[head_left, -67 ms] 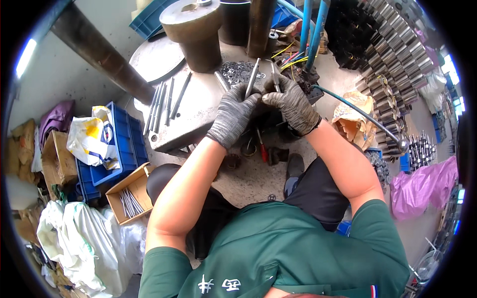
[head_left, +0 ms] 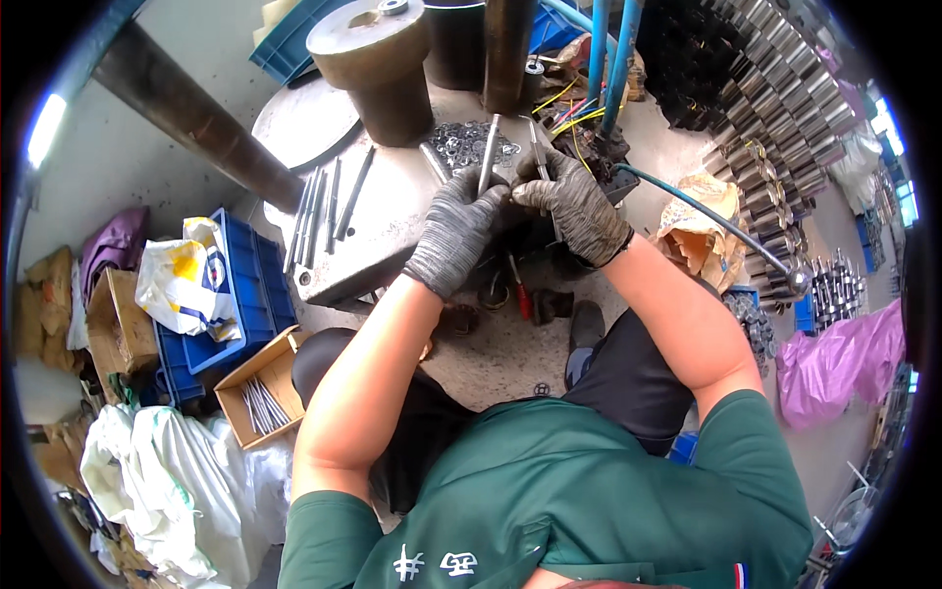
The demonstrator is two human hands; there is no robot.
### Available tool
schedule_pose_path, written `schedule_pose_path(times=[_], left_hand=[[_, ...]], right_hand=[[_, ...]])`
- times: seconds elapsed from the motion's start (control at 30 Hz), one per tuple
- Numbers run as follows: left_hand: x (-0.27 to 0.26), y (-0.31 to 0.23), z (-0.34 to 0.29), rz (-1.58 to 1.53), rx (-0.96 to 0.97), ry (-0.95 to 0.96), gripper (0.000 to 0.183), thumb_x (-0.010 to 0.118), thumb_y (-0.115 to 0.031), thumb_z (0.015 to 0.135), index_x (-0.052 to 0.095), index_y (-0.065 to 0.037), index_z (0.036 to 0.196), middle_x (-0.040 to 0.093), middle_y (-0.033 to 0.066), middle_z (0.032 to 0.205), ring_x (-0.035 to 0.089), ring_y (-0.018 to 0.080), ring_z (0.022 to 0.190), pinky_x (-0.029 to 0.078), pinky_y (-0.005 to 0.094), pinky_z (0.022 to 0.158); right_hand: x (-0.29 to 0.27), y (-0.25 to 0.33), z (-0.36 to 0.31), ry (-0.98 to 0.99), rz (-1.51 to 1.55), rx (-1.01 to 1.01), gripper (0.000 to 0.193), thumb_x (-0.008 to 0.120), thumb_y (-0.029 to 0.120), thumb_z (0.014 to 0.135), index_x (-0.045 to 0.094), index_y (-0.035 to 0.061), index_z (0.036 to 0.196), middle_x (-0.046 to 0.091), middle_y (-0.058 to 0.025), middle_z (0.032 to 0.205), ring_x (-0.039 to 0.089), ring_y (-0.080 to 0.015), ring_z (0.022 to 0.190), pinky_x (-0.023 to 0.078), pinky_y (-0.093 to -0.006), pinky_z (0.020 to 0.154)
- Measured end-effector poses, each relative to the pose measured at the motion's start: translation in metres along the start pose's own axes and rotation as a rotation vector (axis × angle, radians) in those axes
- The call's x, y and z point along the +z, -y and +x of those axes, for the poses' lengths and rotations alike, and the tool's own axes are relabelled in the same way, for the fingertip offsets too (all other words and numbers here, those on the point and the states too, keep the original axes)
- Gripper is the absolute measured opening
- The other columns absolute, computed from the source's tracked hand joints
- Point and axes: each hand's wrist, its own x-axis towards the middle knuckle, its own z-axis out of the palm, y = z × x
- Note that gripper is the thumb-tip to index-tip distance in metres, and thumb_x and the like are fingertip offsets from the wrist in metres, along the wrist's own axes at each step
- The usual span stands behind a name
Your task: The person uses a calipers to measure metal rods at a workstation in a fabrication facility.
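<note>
Far left: a blue crate point(head_left: 257, 294) with a white and yellow bag point(head_left: 182, 280) slumped against it, and below, a cardboard box point(head_left: 257, 393) holding thin metal pins. Next over, on the round steel worktable point(head_left: 383, 245), a loose row of long rods point(head_left: 329, 201) lying side by side near the edge.

Centre: left hand point(head_left: 453, 234) in a grey work glove, fingers curled and pinching the lower end of a slim steel rod point(head_left: 488, 155) that stands nearly upright over the table. Just behind, a heap of flat washers point(head_left: 461, 145) and a heavy brown cylinder point(head_left: 378, 64).

Right of that: right hand point(head_left: 574, 206), gloved too, fingers bent around a second thin rod point(head_left: 536, 147) — fingertips touching the left hand's. Whether anything small sits between the two hands cannot be told. Beyond, blue hoses point(head_left: 610, 59), yellow wires and racks of dark machined parts point(head_left: 775, 128).

Risks, judged from here — rod slipping through thick glove fabric and rolling off the crowded table; a sleeve or wrist snagging the wires just beside the right hand; the loose rods near the rim knocked to the floor by an elbow.
</note>
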Motion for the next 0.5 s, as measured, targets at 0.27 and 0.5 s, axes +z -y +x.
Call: schedule_pose_path(times=[0.27, 0.5], left_hand=[[-0.029, -0.019, -0.001, -0.423, -0.209, -0.178, 0.011, 0.060, -0.011, 0.098, 0.056, -0.007, 0.108, 0.067, 0.0076, 0.087, 0.055, 0.0083, 0.058, 0.043, 0.0192, 0.045], [-0.057, -0.003, -0.006, -0.547, -0.244, -0.260, 0.007, 0.062, -0.011, 0.096, 0.055, -0.011, 0.096, 0.065, 0.0065, 0.087, 0.057, 0.0098, 0.063, 0.044, 0.0209, 0.047]], right_hand=[[-0.003, 0.004, -0.006, 0.073, -0.310, -0.053, 0.084, 0.073, 0.006, 0.081, 0.039, 0.0008, 0.157, 0.061, -0.0093, 0.121, 0.061, -0.0198, 0.106, 0.051, -0.0306, 0.097], [0.010, 0.020, -0.009, -0.029, -1.061, -0.746, 0.059, 0.073, 0.011, 0.071, 0.070, 0.0085, 0.130, 0.068, -0.0144, 0.117, 0.062, -0.0347, 0.107, 0.051, -0.0465, 0.095]])
